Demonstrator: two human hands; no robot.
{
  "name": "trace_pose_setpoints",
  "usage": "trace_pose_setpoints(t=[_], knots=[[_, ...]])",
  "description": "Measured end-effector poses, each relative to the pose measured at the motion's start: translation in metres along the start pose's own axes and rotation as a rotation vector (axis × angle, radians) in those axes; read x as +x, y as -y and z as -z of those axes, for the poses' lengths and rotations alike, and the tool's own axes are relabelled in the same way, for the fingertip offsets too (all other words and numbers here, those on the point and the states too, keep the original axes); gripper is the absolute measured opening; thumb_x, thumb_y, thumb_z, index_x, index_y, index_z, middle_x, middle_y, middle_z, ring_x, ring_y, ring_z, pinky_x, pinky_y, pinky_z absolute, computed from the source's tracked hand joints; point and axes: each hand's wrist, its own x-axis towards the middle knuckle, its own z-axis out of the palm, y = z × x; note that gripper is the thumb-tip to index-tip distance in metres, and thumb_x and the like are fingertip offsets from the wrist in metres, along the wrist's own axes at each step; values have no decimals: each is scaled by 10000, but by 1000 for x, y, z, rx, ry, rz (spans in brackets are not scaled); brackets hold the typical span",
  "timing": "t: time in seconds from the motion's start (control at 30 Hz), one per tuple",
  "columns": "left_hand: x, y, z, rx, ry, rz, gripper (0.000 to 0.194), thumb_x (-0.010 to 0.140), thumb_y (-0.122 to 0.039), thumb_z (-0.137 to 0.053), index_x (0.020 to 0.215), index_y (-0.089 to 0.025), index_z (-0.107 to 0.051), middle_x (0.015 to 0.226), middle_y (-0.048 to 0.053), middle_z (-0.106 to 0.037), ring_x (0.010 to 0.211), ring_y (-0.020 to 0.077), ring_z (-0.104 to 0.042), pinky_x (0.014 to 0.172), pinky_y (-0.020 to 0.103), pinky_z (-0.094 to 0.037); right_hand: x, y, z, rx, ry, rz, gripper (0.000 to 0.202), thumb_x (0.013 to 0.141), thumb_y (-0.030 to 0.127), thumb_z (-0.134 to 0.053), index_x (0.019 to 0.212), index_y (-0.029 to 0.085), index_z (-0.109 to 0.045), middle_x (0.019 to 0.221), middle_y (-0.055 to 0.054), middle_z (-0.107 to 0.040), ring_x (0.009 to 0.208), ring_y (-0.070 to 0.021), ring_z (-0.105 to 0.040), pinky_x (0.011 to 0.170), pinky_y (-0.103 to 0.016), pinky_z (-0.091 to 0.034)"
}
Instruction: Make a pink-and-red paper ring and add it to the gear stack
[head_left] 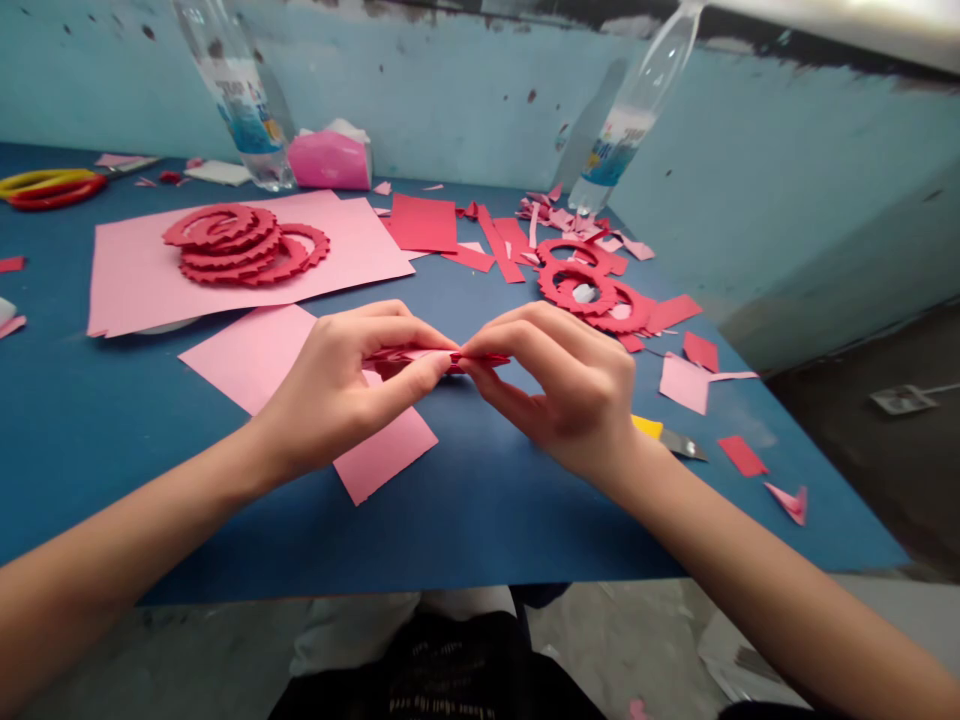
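Between both hands, above the middle of the table, is a piece of folded red and pink paper, seen nearly edge-on. My left hand pinches it between thumb and fingers. From the other side my right hand pinches its right part, the fingertips of both hands almost touching. Most of the paper's shape is hidden by the fingers. Under my left hand lie pink paper sheets on the table. Beyond my right hand are red scalloped paper rings. A yellow-handled cutter lies partly behind my right wrist.
On the blue table, a large pink sheet bears a pile of red scalloped rings. Scissors lie far left. Two plastic bottles, left and right, stand by the wall with a pink tissue pack. Red scraps lie right.
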Motion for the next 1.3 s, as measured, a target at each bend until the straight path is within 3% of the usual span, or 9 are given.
trace_pose_setpoints(t=[0.33,0.57,0.77,0.93,1.3], knots=[[0,-2,0,14,1,20,231,875,-331,-598,911,-194,-781,808,32,-669,651,128,-549,538,235,-403,1,-1,-2,-108,-18,88,107,944,156,-613,841,180,-634,800,-30,-709,699,-142,-643,634,-266,-527],[1,-1,-1,28,-13,30,242,869,-350,-596,898,-200,-784,792,32,-671,639,134,-539,533,245,-392,1,1,-6,-158,-8,70,164,971,195,-577,813,204,-621,776,-17,-694,680,-140,-626,631,-268,-520],[2,0,0,38,-9,36,272,887,-371,-578,918,-201,-788,824,33,-683,656,143,-550,575,264,-415,0,0,-6,-57,-51,29,87,934,169,-641,855,150,-671,802,-44,-716,708,-146,-646,654,-266,-536],[2,2,2,34,-19,31,286,901,-383,-573,940,-195,-786,847,43,-693,707,158,-585,610,265,-443,-1,-4,-3,89,23,-16,89,967,198,-592,951,181,-679,896,-41,-723,795,-144,-667,694,-268,-547],[1,2,1,20,-28,34,273,904,-374,-582,961,-202,-786,827,41,-682,681,142,-574,584,250,-435,-4,-6,-4,170,-17,-61,98,951,130,-566,1001,192,-623,906,-18,-695,775,-129,-659,697,-277,-565]])
